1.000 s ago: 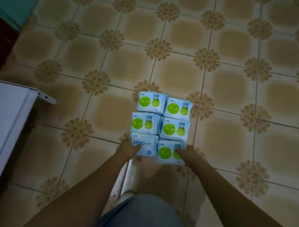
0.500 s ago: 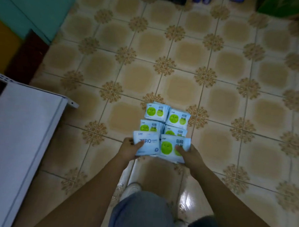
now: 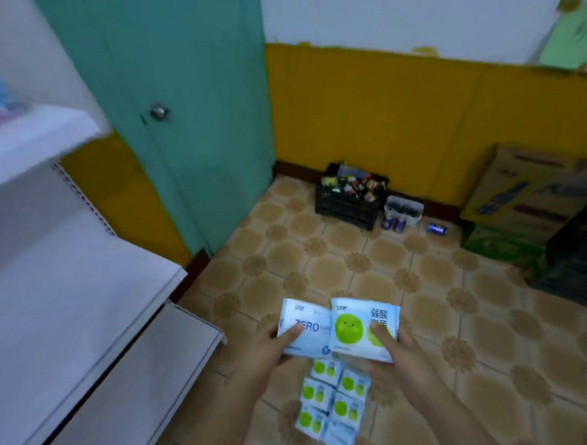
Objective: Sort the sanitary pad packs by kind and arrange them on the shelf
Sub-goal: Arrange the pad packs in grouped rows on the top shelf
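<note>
Head view: the left hand point(image 3: 266, 349) grips a pale blue pack printed ZERO point(image 3: 302, 327), thumb curled over its face. The right hand point(image 3: 404, 358) grips a green-faced pack point(image 3: 361, 328) the same way, and the two packs overlap at their inner edges. Both are held above the tiled floor point(image 3: 449, 313), just right of the white shelf point(image 3: 80, 297). Below them, further from the shelf's near corner, more packs point(image 3: 331, 402) lie in two columns on the floor.
</note>
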A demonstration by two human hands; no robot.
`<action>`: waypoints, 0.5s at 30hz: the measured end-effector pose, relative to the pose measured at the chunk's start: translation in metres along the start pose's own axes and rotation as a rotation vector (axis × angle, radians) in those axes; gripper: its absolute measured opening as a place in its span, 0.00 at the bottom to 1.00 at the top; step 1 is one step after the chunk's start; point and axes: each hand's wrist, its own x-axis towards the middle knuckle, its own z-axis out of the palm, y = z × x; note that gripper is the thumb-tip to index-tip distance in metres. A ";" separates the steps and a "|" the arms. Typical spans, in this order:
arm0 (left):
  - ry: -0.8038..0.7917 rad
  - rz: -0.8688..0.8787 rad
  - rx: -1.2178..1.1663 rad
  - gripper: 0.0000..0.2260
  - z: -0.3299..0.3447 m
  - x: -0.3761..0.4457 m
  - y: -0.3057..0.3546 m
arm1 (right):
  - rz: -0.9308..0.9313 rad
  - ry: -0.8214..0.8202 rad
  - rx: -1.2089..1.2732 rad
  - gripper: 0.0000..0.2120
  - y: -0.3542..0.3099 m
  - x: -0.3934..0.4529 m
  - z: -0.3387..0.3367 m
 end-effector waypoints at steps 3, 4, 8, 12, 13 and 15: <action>0.112 0.121 -0.082 0.11 0.001 -0.054 0.046 | -0.096 -0.105 -0.020 0.15 -0.063 -0.032 0.022; 0.144 0.162 -0.112 0.11 -0.002 -0.072 0.056 | -0.127 -0.148 -0.017 0.16 -0.079 -0.041 0.031; 0.240 0.277 -0.170 0.12 -0.022 -0.144 0.076 | -0.191 -0.291 -0.010 0.13 -0.114 -0.083 0.066; 0.355 0.356 -0.240 0.11 -0.059 -0.217 0.078 | -0.220 -0.436 -0.048 0.12 -0.126 -0.130 0.115; 0.385 0.369 -0.249 0.11 -0.072 -0.235 0.076 | -0.231 -0.472 -0.057 0.11 -0.127 -0.143 0.130; 0.432 0.400 -0.275 0.13 -0.103 -0.274 0.068 | -0.252 -0.549 -0.082 0.10 -0.126 -0.172 0.164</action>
